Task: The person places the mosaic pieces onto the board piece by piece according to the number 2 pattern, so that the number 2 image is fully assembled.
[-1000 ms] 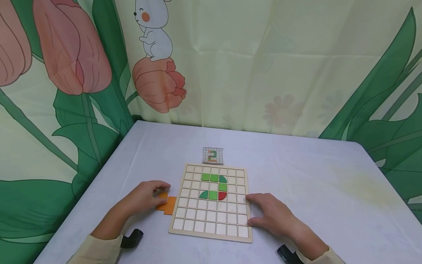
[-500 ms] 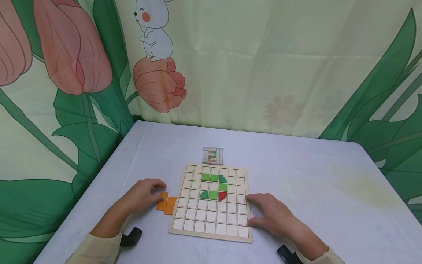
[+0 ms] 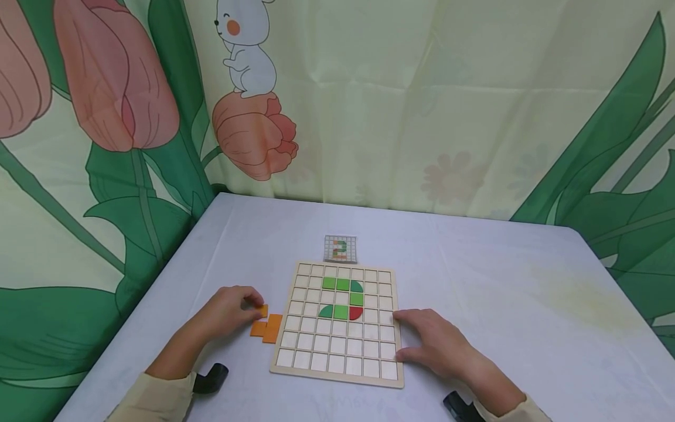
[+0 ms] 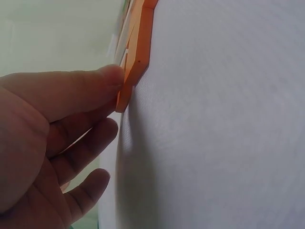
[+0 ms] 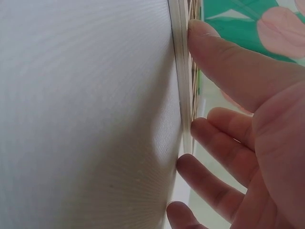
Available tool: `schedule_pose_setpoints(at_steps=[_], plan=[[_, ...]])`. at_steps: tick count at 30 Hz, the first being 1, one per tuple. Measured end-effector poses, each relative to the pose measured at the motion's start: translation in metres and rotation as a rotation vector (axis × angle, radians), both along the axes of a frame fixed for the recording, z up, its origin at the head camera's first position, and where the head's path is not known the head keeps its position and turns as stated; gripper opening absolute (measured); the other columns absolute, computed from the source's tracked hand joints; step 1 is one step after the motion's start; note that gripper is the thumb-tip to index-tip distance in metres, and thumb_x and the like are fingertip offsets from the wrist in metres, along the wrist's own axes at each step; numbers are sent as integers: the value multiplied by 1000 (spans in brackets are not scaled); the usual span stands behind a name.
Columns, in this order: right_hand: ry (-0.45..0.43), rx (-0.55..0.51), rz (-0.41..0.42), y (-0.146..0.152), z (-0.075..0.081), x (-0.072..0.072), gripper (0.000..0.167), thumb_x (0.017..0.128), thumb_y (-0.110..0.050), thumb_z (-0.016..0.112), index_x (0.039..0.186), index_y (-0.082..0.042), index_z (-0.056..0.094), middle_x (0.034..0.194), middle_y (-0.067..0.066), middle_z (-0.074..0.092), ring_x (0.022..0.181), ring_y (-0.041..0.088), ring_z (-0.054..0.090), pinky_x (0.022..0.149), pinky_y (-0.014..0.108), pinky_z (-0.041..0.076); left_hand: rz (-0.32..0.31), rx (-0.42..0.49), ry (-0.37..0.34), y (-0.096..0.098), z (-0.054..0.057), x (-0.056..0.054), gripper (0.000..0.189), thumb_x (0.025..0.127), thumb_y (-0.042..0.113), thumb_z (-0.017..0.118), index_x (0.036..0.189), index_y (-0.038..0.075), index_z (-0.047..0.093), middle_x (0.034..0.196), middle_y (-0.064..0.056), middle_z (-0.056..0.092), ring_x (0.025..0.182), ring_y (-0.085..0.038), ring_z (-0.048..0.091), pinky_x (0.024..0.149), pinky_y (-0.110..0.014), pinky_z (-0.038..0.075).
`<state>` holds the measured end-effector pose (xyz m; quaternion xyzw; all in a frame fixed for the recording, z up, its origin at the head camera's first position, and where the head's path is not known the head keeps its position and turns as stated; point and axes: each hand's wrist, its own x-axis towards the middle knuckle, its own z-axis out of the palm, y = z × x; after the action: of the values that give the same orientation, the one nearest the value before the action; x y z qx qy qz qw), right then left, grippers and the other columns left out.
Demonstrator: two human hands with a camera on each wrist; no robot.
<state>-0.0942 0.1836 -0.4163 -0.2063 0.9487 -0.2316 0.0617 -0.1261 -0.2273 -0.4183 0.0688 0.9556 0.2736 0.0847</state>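
Note:
My left hand [image 3: 227,310] pinches a small orange square tile [image 3: 263,311] between thumb and fingers, left of the wooden grid board [image 3: 337,379]. In the left wrist view the thumb [image 4: 90,88] lies over the tile's near end. Two more orange pieces, a square tile [image 3: 258,329] and a longer tile [image 3: 272,329], lie beside the board's left edge. My right hand [image 3: 435,340] rests with spread, relaxed fingers at the board's right edge, its thumb on the rim in the right wrist view. On the grid sit several green squares [image 3: 340,312], dark green quarter-rounds [image 3: 326,311] and a red quarter-round [image 3: 355,313].
Behind the board lies a small pattern card [image 3: 340,249] printed with a grid and a coloured figure like a 2. White cloth covers the table [image 3: 474,264], and a flower-printed curtain [image 3: 395,117] hangs behind it. Black wrist mounts [image 3: 211,380] sit at both sleeves.
My left hand has drawn back slightly left from over the orange tiles, then closed on the upper one and shifted it a little away from the others. The right hand and board stay put.

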Motion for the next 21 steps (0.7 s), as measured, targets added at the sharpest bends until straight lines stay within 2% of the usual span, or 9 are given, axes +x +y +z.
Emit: schedule_pose_setpoints(at_steps=[12,21], plan=[[3,16,-1,0,0,1,66,76,-36,85,133,-11,62,130,3,63,122,28,54,99,48,45,-11,10,5,1,1,0,18,85,4,77,102,9,72,103,-1,68,104,-27,59,95,-50,50],[1,13,-3,-1,1,1,65,76,-35,85,132,-10,63,130,4,63,121,28,55,99,48,45,2,19,-3,0,1,0,19,86,3,76,104,8,72,104,-2,68,105,-28,59,96,-50,49]])
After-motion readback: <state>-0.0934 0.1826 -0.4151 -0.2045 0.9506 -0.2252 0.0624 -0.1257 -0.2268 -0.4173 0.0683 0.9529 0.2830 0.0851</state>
